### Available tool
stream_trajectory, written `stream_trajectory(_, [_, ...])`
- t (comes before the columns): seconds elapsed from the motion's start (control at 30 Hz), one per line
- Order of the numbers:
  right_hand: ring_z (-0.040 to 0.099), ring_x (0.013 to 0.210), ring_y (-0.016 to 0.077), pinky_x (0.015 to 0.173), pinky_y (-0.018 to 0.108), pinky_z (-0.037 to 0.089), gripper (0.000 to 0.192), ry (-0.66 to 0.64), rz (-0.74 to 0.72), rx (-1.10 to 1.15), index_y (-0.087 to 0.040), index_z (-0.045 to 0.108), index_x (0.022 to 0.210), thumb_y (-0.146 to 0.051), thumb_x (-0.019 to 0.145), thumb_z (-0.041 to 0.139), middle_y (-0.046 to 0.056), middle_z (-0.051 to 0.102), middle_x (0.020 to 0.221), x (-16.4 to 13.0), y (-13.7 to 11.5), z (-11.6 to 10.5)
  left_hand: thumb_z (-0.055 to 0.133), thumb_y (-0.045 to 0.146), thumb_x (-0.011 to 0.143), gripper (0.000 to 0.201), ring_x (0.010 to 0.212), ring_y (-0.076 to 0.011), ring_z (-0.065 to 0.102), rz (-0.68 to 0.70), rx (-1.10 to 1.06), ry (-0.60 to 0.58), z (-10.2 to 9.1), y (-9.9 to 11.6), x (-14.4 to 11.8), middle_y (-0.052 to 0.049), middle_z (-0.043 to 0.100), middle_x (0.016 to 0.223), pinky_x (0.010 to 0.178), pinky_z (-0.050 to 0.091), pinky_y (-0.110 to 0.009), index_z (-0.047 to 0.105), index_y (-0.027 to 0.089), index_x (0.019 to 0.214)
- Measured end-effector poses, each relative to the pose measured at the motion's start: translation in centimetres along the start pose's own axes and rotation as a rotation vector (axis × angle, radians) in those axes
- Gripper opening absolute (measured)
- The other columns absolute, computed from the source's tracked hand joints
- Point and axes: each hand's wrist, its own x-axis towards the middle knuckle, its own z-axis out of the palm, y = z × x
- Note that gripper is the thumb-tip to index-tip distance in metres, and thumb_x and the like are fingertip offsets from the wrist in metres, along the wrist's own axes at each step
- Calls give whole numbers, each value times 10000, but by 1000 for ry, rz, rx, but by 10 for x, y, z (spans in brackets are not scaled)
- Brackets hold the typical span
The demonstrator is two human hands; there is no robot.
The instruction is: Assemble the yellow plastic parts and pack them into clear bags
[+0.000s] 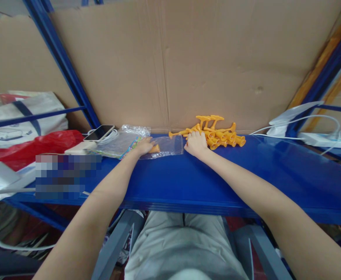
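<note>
1. While a clear bag (172, 147) lies on the blue table (173, 181), an orange piece (155, 148) shows at the left hand (144, 146), whose grip I can't tell.
2. The right hand (196, 144) is at the orange pile (222, 137), grip hidden.
3. Leftward lies a phone (100, 133).

The plastic pieces (219, 137) are yellow-orange, the tabletop (173, 179) blue, the cardboard (205, 58) brown, the tote (15, 134) white, navy-striped.

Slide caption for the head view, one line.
Left hand on a clear bag, right hand at a pile of orange pieces, atop a blue table.
</note>
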Motion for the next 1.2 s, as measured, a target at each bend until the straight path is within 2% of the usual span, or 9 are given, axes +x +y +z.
stream_trajectory(0.2, [646, 1015, 414, 858, 536, 460, 337, 46, 44, 96, -89, 733, 1072, -225, 803, 580, 258, 710, 1048, 9, 11, -2, 361, 297, 957, 524, 1429, -215, 410, 34, -14, -15, 0, 4, -1, -117, 480, 1513, 1176, 268, -289, 525, 99, 1413])
stream_trajectory(0.37, [675, 1032, 407, 851, 487, 516, 278, -93, 208, 205, -82, 744, 1008, -254, 809, 653, 251, 724, 994, 14, 23, -23, 367, 298, 949, 537, 1426, -216, 415, 55, -10, -34, 1, 7, -1, -126, 473, 1517, 1171, 277, -273, 519, 81, 1416])
stream_trajectory(0.5, [681, 1055, 397, 857, 444, 528, 259, -177, 250, 252, -68, 729, 998, -258, 839, 652, 258, 719, 1043, 17, 40, -38, 355, 279, 947, 536, 1421, -215, 422, 82, 1, -48, 0, 8, 0, -112, 477, 1514, 1174, 284, -286, 514, 84, 1421])
stream_trajectory(0.63, [676, 1074, 322, 897, 395, 524, 285, -79, 211, 331, -112, 696, 1074, -255, 828, 684, 181, 718, 1110, 11, 61, -42, 344, 277, 943, 539, 1409, -218, 439, 89, 11, -46, 0, 8, 0, -106, 493, 1500, 1172, 298, -290, 524, 85, 1413])
stream_trajectory(0.7, [691, 992, 269, 863, 377, 540, 317, -21, 187, 449, -124, 671, 1108, -238, 813, 706, 137, 716, 1080, 7, 69, -41, 343, 285, 942, 540, 1411, -221, 436, 86, 6, -48, 0, 8, 0, -101, 492, 1501, 1173, 300, -294, 527, 91, 1412])
stream_trajectory(0.8, [672, 723, 168, 678, 327, 564, 307, 20, 177, 702, -133, 637, 1124, -225, 835, 690, 82, 690, 969, 2, 77, -39, 344, 294, 941, 543, 1416, -225, 429, 78, -8, -53, 0, 8, -1, -100, 487, 1504, 1174, 296, -298, 532, 95, 1409])
stream_trajectory(0.93, [585, 550, 101, 518, 243, 503, 272, 18, 184, 974, -153, 606, 1112, -152, 846, 667, 12, 623, 786, 3, 84, -40, 350, 311, 943, 549, 1432, -238, 405, 59, -13, -48, 0, 8, -2, -102, 474, 1515, 1185, 278, -321, 524, 96, 1417])
stream_trajectory(1.07, [559, 532, 89, 485, 207, 469, 222, -75, 120, 1129, -175, 625, 1029, -113, 823, 680, -29, 593, 677, 1, 91, -44, 365, 326, 945, 549, 1450, -232, 375, 46, -26, -56, -1, 8, -2, -100, 451, 1534, 1195, 247, -307, 517, 106, 1425])
stream_trajectory(1.2, [590, 558, 103, 496, 206, 478, 206, -250, 76, 1199, -175, 658, 967, -124, 779, 725, -12, 635, 685, -7, 88, -48, 373, 331, 943, 554, 1451, -234, 374, 43, -52, -69, -4, 11, -4, -110, 445, 1537, 1196, 242, -305, 511, 99, 1427])
